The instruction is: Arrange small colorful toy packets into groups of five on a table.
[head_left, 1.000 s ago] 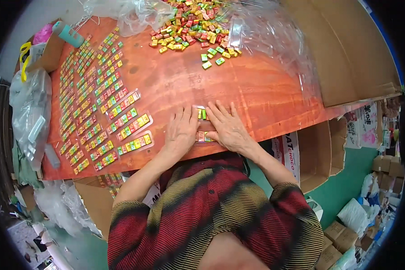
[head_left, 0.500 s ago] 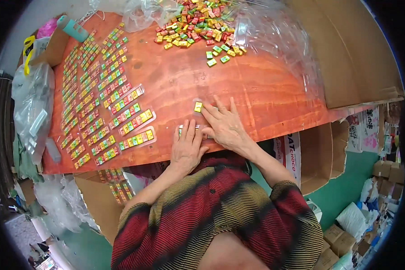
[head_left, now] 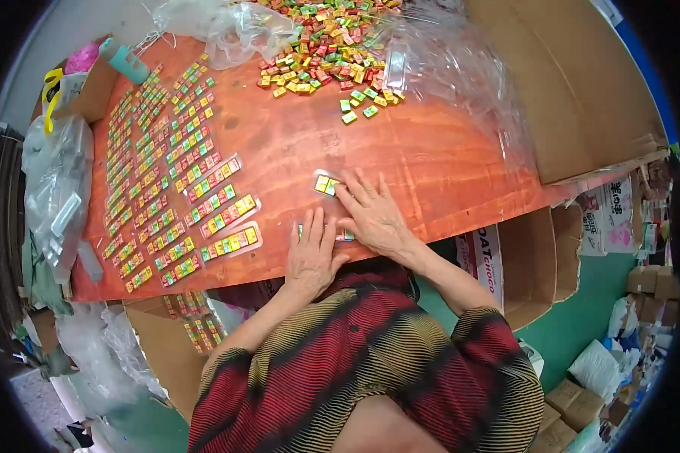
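Observation:
A clear plastic tray with small yellow and green boxes [head_left: 325, 183] lies on the orange-red tabletop in front of me. My right hand [head_left: 378, 217] is stretched over it, fingers spread, and the fingertips touch its right end. Part of that tray is hidden beneath the fingers. Nearer the table edge, a second row of small boxes [head_left: 345, 235] shows between my hands. My left hand [head_left: 312, 255] lies flat with its fingertips over the left end of this row, covering much of it. The right thumb reaches down to the same row. Neither hand grasps anything.
Many filled trays [head_left: 230, 241] lie in columns at the left. A heap of loose small boxes [head_left: 329, 45] sits at the far side, beside clear plastic trays [head_left: 453, 72]. A cardboard box [head_left: 567, 90] stands at the right, and a teal bottle [head_left: 128, 62] at the far left.
More of the upper tray shows now: a green box is visible beside the yellow one, and the tray's visible end reaches further left. Both hands have shifted only slightly.

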Tool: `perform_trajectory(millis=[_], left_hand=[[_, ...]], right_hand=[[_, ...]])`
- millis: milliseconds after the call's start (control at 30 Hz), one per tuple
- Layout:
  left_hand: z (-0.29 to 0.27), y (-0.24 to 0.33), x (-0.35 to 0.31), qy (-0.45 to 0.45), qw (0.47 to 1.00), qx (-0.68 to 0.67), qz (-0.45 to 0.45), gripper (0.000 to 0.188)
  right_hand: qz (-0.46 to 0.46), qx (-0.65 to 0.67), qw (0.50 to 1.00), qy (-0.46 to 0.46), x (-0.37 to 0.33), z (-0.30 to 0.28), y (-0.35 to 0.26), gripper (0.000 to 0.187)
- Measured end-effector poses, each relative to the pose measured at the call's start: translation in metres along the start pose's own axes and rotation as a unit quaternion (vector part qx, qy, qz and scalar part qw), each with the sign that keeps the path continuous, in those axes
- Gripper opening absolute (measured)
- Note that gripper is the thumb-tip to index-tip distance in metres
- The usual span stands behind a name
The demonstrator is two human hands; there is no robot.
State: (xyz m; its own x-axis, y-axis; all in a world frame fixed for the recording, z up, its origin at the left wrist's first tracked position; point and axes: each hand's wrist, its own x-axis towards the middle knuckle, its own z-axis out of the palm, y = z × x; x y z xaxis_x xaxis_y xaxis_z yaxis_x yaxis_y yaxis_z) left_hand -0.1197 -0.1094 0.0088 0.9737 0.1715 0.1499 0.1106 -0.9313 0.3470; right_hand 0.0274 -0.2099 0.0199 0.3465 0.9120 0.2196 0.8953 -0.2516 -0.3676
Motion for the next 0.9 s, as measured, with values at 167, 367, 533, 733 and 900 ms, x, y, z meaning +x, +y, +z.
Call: perform_trajectory(millis=[167, 367, 533, 733, 900], left_hand=[[-0.006, -0.008, 0.021, -0.006, 1.0, -0.009, -0.003, 0.073], [-0.001, -0.024, 0.043, 0.023, 0.999, 0.035, 0.016, 0.069], [-0.003, -0.038, 0.05, -0.006, 0.999, 0.043, 0.029, 0.066], [-0.005, -0.037, 0.06, -0.033, 0.998, 0.049, 0.012, 0.066], [0.0, -0.035, 0.059, -0.003, 0.998, 0.062, 0.001, 0.067]], right_hand=[[0.043, -0.023, 0.995, -0.084, -0.009, -0.012, 0.008, 0.063], [-0.008, 0.001, 0.998, -0.061, 0.011, 0.001, 0.011, 0.062], [0.015, 0.019, 0.996, -0.084, 0.003, 0.001, 0.006, 0.063], [0.022, 0.003, 0.998, -0.056, 0.008, 0.01, 0.01, 0.066], [0.038, -0.011, 0.997, -0.06, 0.009, 0.008, 0.011, 0.066]])
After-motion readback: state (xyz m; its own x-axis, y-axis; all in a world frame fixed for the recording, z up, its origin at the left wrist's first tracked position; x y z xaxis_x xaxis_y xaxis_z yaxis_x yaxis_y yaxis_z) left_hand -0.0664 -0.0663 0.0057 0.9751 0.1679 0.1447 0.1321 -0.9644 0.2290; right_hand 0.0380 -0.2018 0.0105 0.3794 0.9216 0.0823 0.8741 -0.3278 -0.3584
